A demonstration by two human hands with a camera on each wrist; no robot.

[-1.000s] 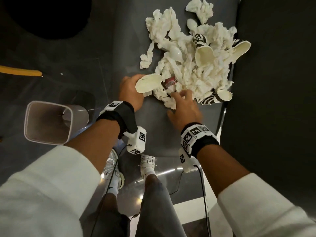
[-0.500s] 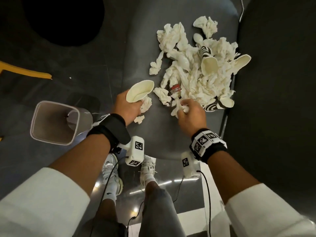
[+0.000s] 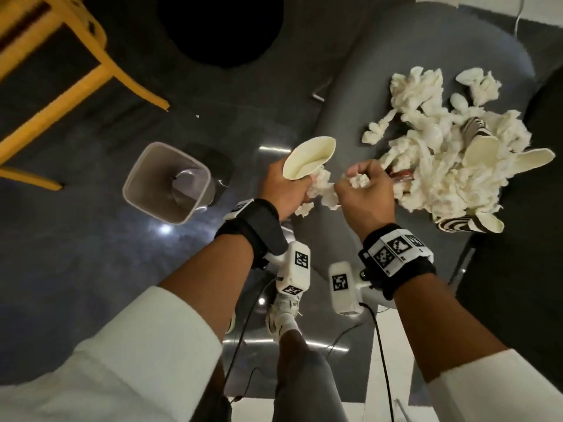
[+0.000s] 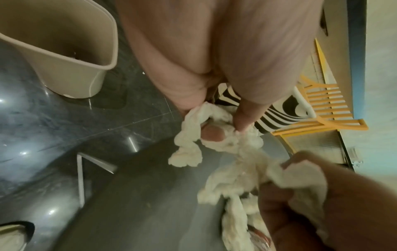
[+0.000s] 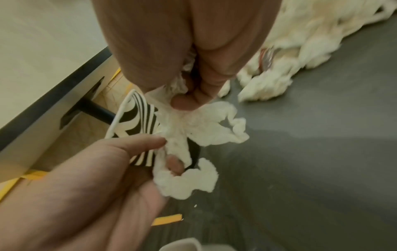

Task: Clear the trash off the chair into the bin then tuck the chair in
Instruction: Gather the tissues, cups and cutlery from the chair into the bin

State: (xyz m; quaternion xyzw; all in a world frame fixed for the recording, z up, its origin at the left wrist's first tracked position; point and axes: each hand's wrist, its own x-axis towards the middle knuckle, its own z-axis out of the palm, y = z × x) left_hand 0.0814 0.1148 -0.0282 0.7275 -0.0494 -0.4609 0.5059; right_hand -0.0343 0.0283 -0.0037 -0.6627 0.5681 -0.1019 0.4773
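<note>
A heap of crumpled white tissue and paper cups (image 3: 441, 166) lies on the grey chair seat (image 3: 350, 86). My left hand (image 3: 300, 190) grips a zebra-striped paper cup (image 3: 310, 156) together with a wad of tissue (image 3: 320, 184) above the seat's left edge. The left wrist view shows the same cup (image 4: 279, 115) and tissue (image 4: 204, 130) under my fingers. My right hand (image 3: 356, 178) is clenched round more tissue (image 5: 193, 124), right beside the left hand, and a strand joins the two wads. The beige bin (image 3: 167, 182) stands open on the floor to the left.
A yellow wooden chair (image 3: 61, 71) stands at the far left, and a round black shape (image 3: 222, 25) sits behind the bin. The floor is dark and glossy. My feet (image 3: 286, 312) and the wrist-camera cables are below the hands. A dark surface borders the chair on the right.
Both hands have lifted off the pile and drawn together toward the seat's left edge. The right hand has closed on tissue. The left still holds the cup, now with tissue.
</note>
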